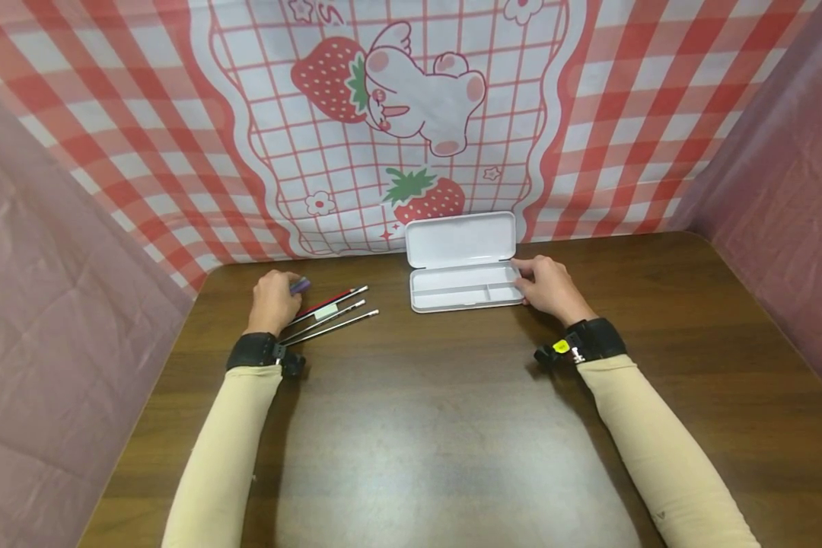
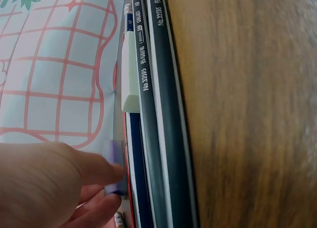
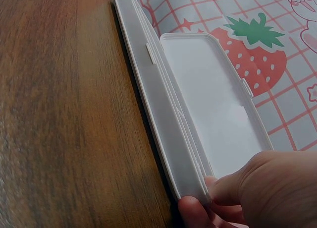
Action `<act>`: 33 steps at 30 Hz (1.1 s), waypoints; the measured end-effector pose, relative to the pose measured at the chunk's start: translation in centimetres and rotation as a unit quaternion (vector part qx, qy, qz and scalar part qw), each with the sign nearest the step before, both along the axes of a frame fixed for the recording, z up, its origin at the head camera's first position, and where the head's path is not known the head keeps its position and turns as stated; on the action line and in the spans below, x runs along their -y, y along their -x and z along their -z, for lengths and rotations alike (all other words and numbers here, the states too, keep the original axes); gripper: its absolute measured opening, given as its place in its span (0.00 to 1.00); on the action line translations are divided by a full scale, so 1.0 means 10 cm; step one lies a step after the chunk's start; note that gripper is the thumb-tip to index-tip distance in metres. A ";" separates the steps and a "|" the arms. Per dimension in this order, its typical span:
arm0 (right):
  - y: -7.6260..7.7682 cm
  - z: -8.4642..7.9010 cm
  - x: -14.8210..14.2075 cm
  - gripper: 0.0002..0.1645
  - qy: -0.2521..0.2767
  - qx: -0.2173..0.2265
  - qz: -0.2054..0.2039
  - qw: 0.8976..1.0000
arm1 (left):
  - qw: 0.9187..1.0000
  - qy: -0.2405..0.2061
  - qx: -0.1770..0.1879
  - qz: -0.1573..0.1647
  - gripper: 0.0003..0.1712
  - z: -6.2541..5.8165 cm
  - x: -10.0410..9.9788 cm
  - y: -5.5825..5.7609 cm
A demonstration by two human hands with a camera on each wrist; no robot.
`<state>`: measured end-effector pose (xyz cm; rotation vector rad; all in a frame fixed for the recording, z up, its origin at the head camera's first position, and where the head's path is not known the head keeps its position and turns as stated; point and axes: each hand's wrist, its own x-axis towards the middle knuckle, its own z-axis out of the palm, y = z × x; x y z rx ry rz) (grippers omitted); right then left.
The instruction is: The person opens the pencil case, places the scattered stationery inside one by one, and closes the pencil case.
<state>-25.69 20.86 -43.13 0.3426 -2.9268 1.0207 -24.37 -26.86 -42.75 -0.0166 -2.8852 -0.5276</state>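
Observation:
At the left, my left hand (image 1: 274, 301) pinches a small purple block (image 2: 115, 158) between thumb and fingers; its exact kind is unclear. Beside that hand lie several pencils (image 1: 331, 328), some dark with white ends, one red. A pale green and white eraser (image 1: 326, 311) sits among them. At the back of the table a white pencil case (image 1: 452, 307) stands with its lid (image 1: 460, 240) raised; its compartments show nothing inside. My right hand (image 1: 551, 285) grips the case's right end, thumb on the rim and fingers against the outer wall (image 3: 163, 114).
The brown wooden table (image 1: 411, 426) carries all these things. Behind it hangs a red and white checked cloth (image 1: 616, 152) with strawberry prints, close behind the raised lid. Pink cloths (image 1: 62, 304) hang at both sides.

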 end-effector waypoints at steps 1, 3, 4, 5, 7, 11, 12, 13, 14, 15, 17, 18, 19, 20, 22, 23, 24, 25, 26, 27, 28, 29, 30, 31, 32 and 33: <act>0.00 0.00 0.00 0.27 -0.001 0.000 0.001 1.000 | 1.000 -0.002 0.000 0.000 0.22 0.00 0.00 0.00; 0.00 -0.01 0.00 0.27 0.001 0.005 0.003 1.000 | 1.000 -0.008 -0.002 -0.002 0.21 0.01 0.01 0.01; 0.00 -0.01 0.00 0.27 0.001 0.008 0.003 1.000 | 1.000 -0.013 -0.003 -0.004 0.21 0.01 0.01 0.01; 0.00 -0.01 0.00 0.27 0.001 0.010 0.003 1.000 | 1.000 -0.017 -0.005 -0.006 0.21 0.02 0.01 0.01; 0.00 -0.01 0.01 0.27 0.001 0.011 0.003 1.000 | 1.000 -0.024 -0.009 -0.009 0.20 0.03 0.02 0.01; 0.00 -0.01 0.01 0.27 0.002 0.008 0.002 1.000 | 0.999 -0.030 -0.025 -0.010 0.19 0.07 0.04 0.01; 0.00 -0.01 0.00 0.27 0.003 0.008 0.002 1.000 | 0.999 -0.031 -0.027 -0.009 0.19 0.07 0.04 0.01; 0.00 -0.01 0.00 0.27 0.003 0.007 0.002 1.000 | 0.999 -0.030 -0.029 -0.008 0.19 0.07 0.04 0.01; 0.00 -0.01 0.00 0.27 0.003 0.006 0.002 1.000 | 0.999 -0.029 -0.030 -0.007 0.19 0.08 0.04 0.01; 0.00 0.00 0.00 0.27 0.004 0.006 0.003 1.000 | 0.999 -0.030 -0.027 -0.007 0.19 0.08 0.04 0.01; 0.01 0.00 0.00 0.27 0.003 0.005 0.003 1.000 | 0.999 -0.030 -0.025 -0.007 0.19 0.08 0.04 0.01; 0.01 0.00 0.00 0.27 0.003 0.005 0.003 1.000 | 0.999 -0.032 -0.023 -0.009 0.19 0.09 0.04 0.01; 0.01 0.00 0.00 0.27 0.003 0.005 0.002 1.000 | 0.999 -0.034 -0.021 -0.011 0.19 0.09 0.04 0.02; 0.01 0.00 -0.01 0.27 0.003 0.005 0.002 1.000 | 0.999 -0.035 -0.019 -0.012 0.19 0.09 0.04 0.02; 0.01 0.00 -0.01 0.27 0.002 0.005 0.002 1.000 | 0.999 -0.039 -0.016 -0.016 0.20 0.09 0.05 0.02; 0.01 0.00 -0.01 0.27 0.002 0.006 0.002 1.000 | 0.999 -0.040 -0.016 -0.018 0.20 0.09 0.05 0.02; 0.01 0.00 -0.01 0.27 0.002 0.007 0.001 1.000 | 0.999 -0.041 -0.017 -0.019 0.20 0.09 0.05 0.02; 0.01 0.00 -0.01 0.27 0.002 0.006 0.001 1.000 | 0.999 -0.042 -0.016 -0.020 0.20 0.10 0.04 0.02; 0.01 0.00 -0.01 0.27 0.002 0.006 0.001 1.000 | 0.999 -0.041 -0.015 -0.021 0.21 0.10 0.04 0.02; 0.01 0.00 -0.01 0.27 0.002 0.005 0.002 1.000 | 0.999 -0.041 -0.015 -0.021 0.21 0.10 0.03 0.03; 0.01 0.00 -0.01 0.27 0.002 0.005 0.002 1.000 | 0.999 -0.041 -0.015 -0.022 0.21 0.10 0.03 0.03; 0.01 0.01 -0.01 0.27 0.002 0.006 0.002 1.000 | 0.999 -0.041 -0.014 -0.023 0.21 0.10 0.02 0.03; 0.01 0.00 -0.01 0.27 0.003 0.005 0.002 1.000 | 0.999 -0.042 -0.013 -0.024 0.21 0.10 0.02 0.03; 0.01 0.01 0.00 0.27 0.002 0.006 0.002 1.000 | 0.999 -0.042 -0.011 -0.025 0.21 0.09 0.02 0.03; 0.01 0.00 0.00 0.27 0.003 0.006 0.002 1.000 | 0.999 -0.042 -0.011 -0.026 0.21 0.09 0.02 0.03; 0.01 0.00 0.00 0.27 0.002 0.006 0.001 1.000 | 0.999 -0.044 -0.010 -0.027 0.21 0.09 0.02 0.02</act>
